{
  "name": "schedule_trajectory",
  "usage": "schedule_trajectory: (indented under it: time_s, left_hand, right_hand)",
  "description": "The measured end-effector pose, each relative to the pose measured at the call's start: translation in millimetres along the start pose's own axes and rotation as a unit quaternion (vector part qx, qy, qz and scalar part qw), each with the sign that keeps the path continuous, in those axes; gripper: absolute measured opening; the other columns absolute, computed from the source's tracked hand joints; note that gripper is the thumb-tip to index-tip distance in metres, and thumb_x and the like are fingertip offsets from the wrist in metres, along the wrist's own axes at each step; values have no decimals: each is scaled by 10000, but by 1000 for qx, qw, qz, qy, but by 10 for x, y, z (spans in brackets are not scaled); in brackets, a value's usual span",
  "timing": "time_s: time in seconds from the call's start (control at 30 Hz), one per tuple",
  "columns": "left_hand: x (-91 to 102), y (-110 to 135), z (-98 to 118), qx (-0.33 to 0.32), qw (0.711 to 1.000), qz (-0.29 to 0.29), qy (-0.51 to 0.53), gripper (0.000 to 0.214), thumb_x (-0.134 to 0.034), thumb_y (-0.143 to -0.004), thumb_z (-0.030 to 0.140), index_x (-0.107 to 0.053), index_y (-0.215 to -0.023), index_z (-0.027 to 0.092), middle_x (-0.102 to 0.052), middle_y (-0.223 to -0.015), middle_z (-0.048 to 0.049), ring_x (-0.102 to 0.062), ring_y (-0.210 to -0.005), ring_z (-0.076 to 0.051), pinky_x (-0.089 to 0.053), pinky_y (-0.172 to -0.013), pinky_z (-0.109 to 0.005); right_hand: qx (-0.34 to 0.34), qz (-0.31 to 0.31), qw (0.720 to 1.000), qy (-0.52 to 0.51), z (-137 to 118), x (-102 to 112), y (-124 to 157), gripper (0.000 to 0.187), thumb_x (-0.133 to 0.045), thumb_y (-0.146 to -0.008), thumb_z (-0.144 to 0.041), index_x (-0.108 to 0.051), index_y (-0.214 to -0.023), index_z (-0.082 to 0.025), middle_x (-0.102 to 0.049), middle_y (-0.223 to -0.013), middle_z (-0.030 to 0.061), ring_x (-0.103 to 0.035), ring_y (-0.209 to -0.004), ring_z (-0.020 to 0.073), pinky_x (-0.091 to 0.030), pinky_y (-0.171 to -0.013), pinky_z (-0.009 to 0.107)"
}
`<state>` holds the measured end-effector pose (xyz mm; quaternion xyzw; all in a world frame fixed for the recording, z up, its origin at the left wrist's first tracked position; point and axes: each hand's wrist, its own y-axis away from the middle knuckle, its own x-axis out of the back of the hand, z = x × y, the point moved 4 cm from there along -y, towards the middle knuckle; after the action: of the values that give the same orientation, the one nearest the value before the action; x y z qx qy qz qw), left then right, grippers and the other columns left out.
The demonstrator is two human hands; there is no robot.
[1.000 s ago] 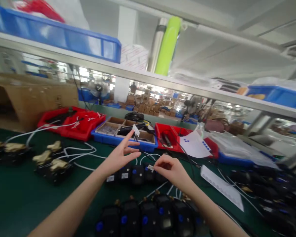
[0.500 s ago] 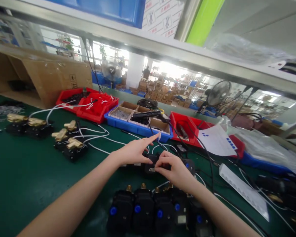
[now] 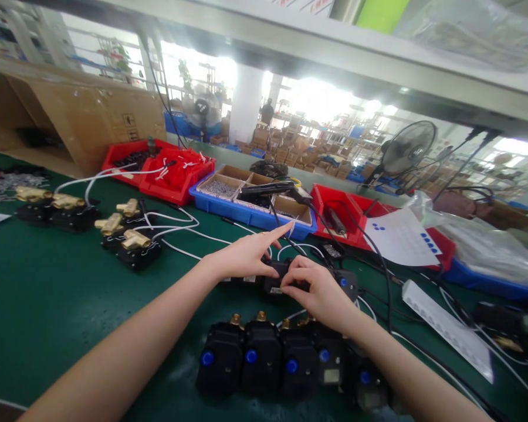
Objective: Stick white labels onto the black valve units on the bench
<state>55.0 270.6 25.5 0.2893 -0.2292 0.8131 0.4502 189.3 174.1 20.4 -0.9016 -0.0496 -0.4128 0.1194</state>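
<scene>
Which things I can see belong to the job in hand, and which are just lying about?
Part of the job, apparently:
black unit at the left hand and right hand
its white label
small white piece at the left forefinger

Just lying about, apparently:
cardboard box
fans
clear plastic bags

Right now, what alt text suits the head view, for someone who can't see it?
A person's left hand and right hand meet at a labelled black unit on a green bench, with more black units nearer and red trays and a blue tray beyond.
</scene>
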Motion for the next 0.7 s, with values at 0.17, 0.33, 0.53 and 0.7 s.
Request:
schedule_trajectory:
  time_s: [0.17,0.33,0.53,0.7]
  left_hand:
    - [-7,-1,-12,-11,1000,3,0,1039,-753,-746,234,-139,-1579,323,-597,-1285,-108,-656,-860,-201,-508,-813,-330]
    - [-14,2,-25,-21,1000,7,5,1035,-744,-739,222,-147,-1576,334,-604,-1266,-94,-656,-846,-186,-505,-817,-320]
    - [-15,4,-25,-13,1000,5,4,1050,-759,-741,233,-133,-1577,339,-591,-1283,-100,-655,-847,-189,-507,-822,-327]
    - [-20,7,-34,-21,1000,9,1,1039,-757,-745,231,-142,-1574,355,-591,-1293,-97,-656,-855,-198,-504,-828,-337]
  right_hand:
    - [8,0,1000,13,-1,-13,-6,190,-673,-783,-20,-709,-703,-188,-564,-804,10,-527,-739,150,-438,-673,282]
    - [19,3,999,27,7,-24,-3,193,-665,-784,-13,-704,-711,-188,-570,-809,12,-529,-737,151,-443,-672,281]
    - [32,0,997,65,-15,-45,3,201,-636,-794,3,-666,-716,-180,-566,-827,21,-539,-762,157,-454,-695,283]
    - [40,-2,991,125,-69,-107,-9,201,-591,-817,6,-614,-719,-168,-541,-839,44,-531,-844,204,-454,-752,330]
